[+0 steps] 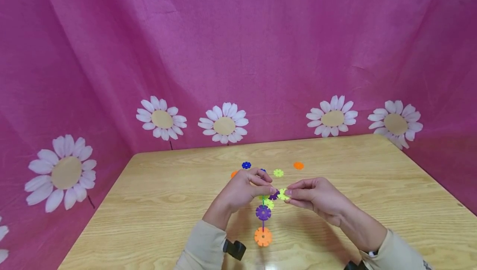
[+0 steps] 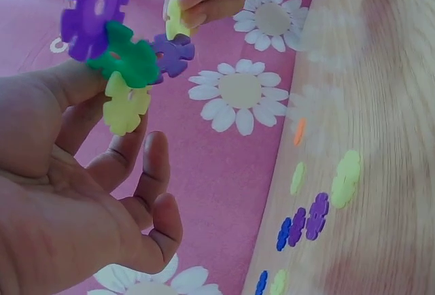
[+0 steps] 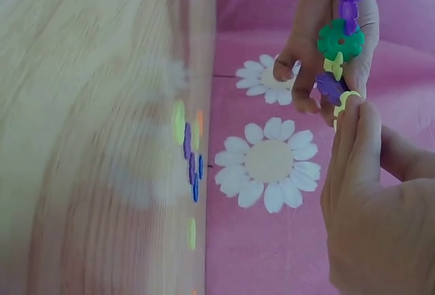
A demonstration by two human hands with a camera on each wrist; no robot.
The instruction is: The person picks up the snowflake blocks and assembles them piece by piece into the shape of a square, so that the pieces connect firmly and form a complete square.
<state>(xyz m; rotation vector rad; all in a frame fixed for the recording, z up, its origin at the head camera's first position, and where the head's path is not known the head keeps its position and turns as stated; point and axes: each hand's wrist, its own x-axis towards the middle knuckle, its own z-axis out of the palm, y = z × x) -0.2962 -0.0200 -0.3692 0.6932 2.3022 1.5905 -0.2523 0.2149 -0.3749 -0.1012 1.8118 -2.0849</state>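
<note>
A chain of notched plastic discs hangs between the hands, with an orange disc lowest in the head view and a purple disc above it. My left hand pinches the chain near its upper end, close to a green disc and a darker purple disc. Its other fingers are loosely bent. My right hand pinches a yellow disc between thumb and fingers. That yellow disc meets the dark purple disc's edge; how deeply the slots engage cannot be seen. Another yellow disc joins the green one.
Loose discs lie on the wooden table beyond the hands, among them a blue disc, a yellow-green disc and an orange disc. A pink curtain with daisies stands behind the table.
</note>
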